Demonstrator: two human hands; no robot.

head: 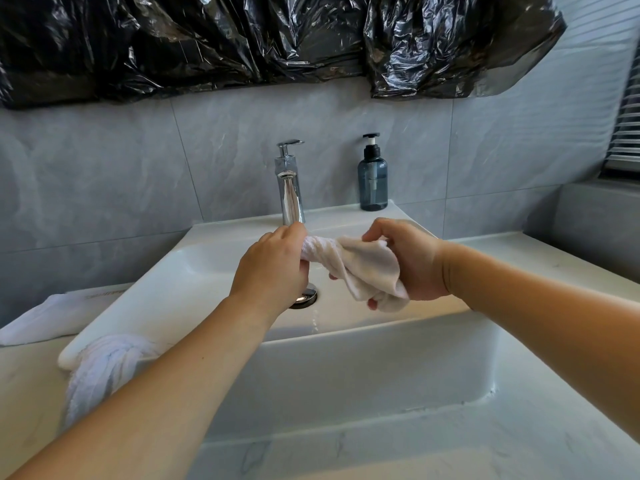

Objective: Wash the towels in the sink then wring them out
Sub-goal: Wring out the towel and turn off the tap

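a small pale towel [360, 268] is being held up over the basin of the white sink [180, 292], twisted into a rope between two hands. the left hand [273, 268] is curling its fingers tight around the towel's left end, where the cloth is showing wound ridges, and the right hand [412, 261] is clamping the other end, with loose cloth bunching and hanging below its palm. a thin trickle of water [314, 318] is falling from under the towel toward the near wall of the basin. just behind and below the left hand the chrome drain [306, 296] is showing at the bottom of the basin.

on the sink's near left corner a second white towel [104, 368] is lying, twisted, draping over the rim and down onto the pale marbled counter [450, 441]. further left, beside the sink, a flat white cloth [45, 317] is resting on the counter.

at the back of the sink the chrome tap [290, 188] is standing upright, its spout ending right behind the left hand's knuckles. to its right, on the sink's back ledge, a smoky blue pump bottle [372, 178] with a black top is standing. behind them the wall is showing grey marbled tiles [121, 174], and crumpled black plastic sheeting [242, 39] is hanging across the top of the wall. a window blind [627, 126] is edging in at the far right.
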